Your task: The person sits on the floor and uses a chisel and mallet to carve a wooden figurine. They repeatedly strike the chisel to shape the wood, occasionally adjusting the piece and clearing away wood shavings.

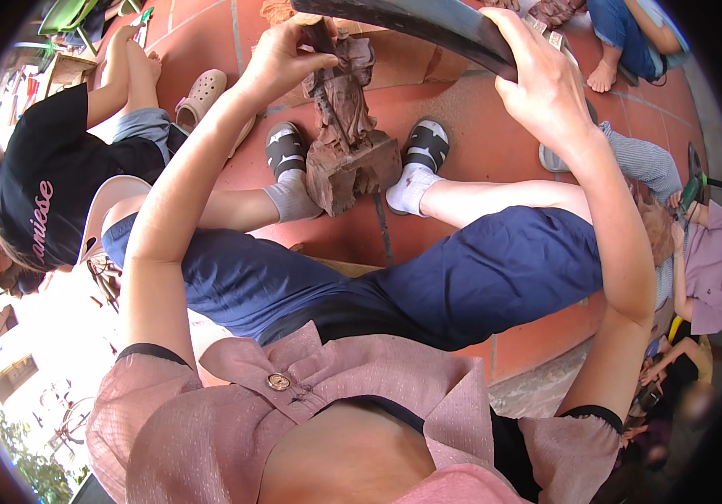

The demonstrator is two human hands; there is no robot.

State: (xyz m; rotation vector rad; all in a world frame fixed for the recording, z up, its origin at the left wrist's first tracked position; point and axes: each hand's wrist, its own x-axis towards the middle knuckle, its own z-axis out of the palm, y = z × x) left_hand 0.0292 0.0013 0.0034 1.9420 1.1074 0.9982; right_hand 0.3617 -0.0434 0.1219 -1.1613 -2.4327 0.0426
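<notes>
A brown carved wooden figurine (353, 105) stands upright on its rough, hollowed base (323, 172), between my two sandalled feet. My left hand (285, 67) is beside the upper part of the figurine, thumb and fingers pinched on a small dark brown piece (320, 38). Whether that piece belongs to the carving I cannot tell. With my right hand (546, 84) I grip the right end of a long dark curved slab (428, 27). It slants across above the figurine and hides part of its top; its exact kind does not show.
Red floor tiles (512, 126) lie around my feet, with a cardboard sheet (411, 59) behind the figurine. A person in a black shirt (50, 168) sits at the left near a beige clog (201, 99). Another person in a mauve top (706, 269) holds a green-and-black tool (695, 189) at the right.
</notes>
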